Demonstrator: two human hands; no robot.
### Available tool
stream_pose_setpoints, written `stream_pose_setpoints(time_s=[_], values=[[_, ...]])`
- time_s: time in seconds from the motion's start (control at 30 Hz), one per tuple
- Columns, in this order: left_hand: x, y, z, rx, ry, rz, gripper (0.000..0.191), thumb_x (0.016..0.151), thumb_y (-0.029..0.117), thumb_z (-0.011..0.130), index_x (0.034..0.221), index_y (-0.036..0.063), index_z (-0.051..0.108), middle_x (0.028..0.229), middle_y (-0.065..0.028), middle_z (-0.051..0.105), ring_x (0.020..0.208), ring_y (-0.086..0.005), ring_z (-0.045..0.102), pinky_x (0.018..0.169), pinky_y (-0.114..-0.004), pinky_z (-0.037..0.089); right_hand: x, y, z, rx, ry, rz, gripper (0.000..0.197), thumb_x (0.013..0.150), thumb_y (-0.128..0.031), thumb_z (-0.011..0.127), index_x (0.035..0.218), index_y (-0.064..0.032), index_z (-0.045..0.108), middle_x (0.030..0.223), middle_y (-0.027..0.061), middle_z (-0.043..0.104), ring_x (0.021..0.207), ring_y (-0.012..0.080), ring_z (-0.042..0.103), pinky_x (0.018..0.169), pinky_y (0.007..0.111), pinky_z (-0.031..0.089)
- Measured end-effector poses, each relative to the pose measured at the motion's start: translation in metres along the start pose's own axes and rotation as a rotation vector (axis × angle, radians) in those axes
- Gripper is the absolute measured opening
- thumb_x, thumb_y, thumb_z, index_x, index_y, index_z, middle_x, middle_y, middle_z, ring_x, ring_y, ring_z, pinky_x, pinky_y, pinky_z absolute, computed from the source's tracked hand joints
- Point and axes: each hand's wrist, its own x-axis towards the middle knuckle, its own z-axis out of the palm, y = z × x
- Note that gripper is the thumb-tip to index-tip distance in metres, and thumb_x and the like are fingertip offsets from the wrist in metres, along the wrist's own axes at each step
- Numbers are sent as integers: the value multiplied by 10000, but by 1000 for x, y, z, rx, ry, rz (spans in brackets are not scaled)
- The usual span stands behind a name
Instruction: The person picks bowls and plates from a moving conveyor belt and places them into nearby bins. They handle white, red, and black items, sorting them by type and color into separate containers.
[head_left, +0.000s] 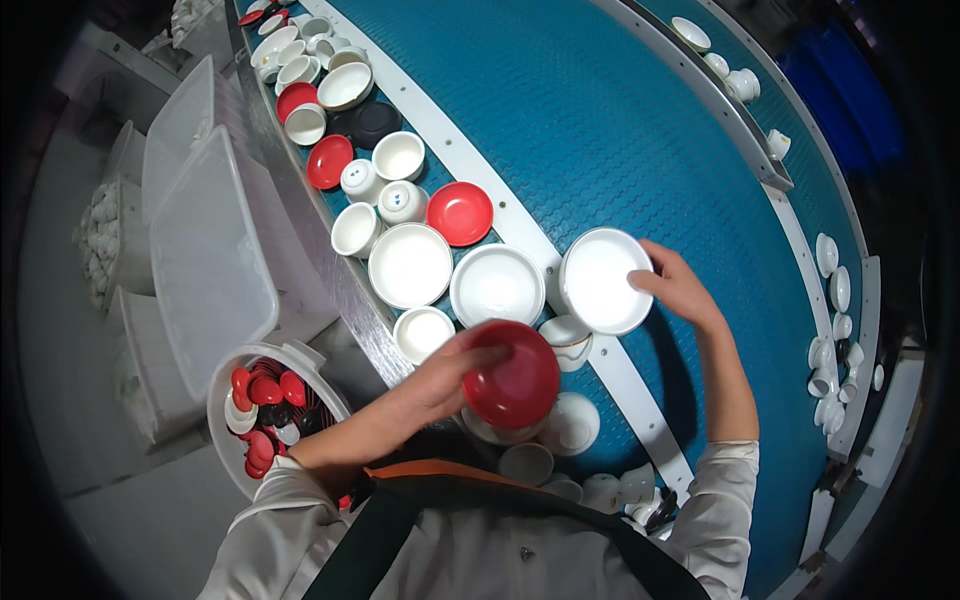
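Note:
In my left hand (457, 375) is a dark red bowl (521, 382), its rim gripped with the thumb inside. My right hand (679, 289) grips a white bowl (604, 281) by its right edge, above the white divider rail (637, 401). Two wide white bowls, one at left (409, 265) and one nearer the rail (497, 286), sit between my hands and a red saucer (460, 214). A small white bowl (424, 335) lies left of my left hand. Partly hidden under the held bowls is a white cup (566, 341).
White cups, bowls, red saucers and black dishes (377, 124) crowd the near lane. Beyond the rail runs a wide blue conveyor belt (540, 112); white crockery (840, 289) stands along its far lane. A white bucket (225, 427) of red and black pieces and translucent bins (214, 262) stand left.

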Motion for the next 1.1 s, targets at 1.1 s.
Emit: stream_pose_setpoints(time_s=[1.1], values=[[-35, 25, -23, -161, -133, -200, 431, 966, 327, 421, 1214, -21, 483, 1167, -169, 575, 1003, -264, 606, 857, -395, 511, -135, -56, 102, -411, 585, 246, 207, 903, -231, 554, 906, -38, 630, 768, 79, 642, 698, 170, 641, 654, 281, 512]])
